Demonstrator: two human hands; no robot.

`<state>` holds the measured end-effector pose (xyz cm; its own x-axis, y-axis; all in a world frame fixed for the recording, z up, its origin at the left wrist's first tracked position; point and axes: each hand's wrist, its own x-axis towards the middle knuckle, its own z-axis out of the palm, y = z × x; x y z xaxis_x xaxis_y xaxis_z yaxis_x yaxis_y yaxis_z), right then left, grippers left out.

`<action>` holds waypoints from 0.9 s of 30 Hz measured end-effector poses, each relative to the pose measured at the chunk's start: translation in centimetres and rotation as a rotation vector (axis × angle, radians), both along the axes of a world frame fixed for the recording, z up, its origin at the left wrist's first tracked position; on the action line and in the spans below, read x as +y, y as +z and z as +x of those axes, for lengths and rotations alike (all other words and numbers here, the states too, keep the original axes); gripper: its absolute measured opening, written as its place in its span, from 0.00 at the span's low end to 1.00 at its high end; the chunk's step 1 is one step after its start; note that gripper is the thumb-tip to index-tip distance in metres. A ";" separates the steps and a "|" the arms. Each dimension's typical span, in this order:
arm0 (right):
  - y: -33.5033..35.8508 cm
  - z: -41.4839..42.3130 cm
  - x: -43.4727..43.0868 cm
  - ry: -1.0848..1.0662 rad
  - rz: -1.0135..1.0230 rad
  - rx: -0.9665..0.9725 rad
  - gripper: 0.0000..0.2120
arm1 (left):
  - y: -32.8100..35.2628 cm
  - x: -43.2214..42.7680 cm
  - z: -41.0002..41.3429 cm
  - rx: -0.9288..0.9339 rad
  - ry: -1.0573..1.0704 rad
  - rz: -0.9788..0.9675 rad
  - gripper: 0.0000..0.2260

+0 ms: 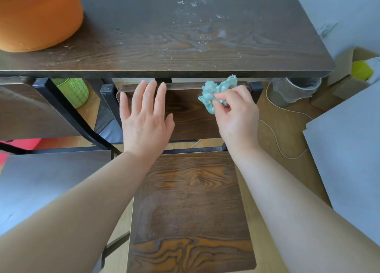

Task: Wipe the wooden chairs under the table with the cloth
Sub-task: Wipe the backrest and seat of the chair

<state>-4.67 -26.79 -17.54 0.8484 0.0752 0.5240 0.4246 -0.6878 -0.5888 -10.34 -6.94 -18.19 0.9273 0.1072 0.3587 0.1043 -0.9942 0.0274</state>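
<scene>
A dark wooden chair stands in front of me, its seat [191, 207] below my arms and its backrest [189, 110] just under the table edge [164, 73]. My left hand [146, 116] lies flat with straight fingers on the left part of the backrest. My right hand [236, 114] pinches a crumpled turquoise cloth [216, 91] against the upper right part of the backrest. A second wooden chair [30, 110] stands to the left, partly under the table.
An orange round container [39, 15] sits on the dusty tabletop at the left. A green vase [75, 91], a clear bin [296, 89] and a white cable [275, 137] are on the floor. Grey boards [347, 155] lean at the right, and another grey board [47, 180] lies at the left.
</scene>
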 end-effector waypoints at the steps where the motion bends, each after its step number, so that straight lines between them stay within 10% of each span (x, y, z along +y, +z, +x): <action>1: -0.3 0.0 0.2 -0.005 0.012 -0.006 0.05 | -0.3 -0.1 0.1 -0.018 0.005 0.007 0.28; 27: -12.2 -4.8 1.1 -0.093 -0.042 0.399 0.08 | -1.7 -0.7 0.7 -0.079 0.016 -0.027 0.32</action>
<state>-9.44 -25.72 -29.74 0.9886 0.0026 0.1506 0.1032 -0.7396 -0.6650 -9.69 -7.62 -19.91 0.8941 0.1326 0.4278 0.1169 -0.9911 0.0629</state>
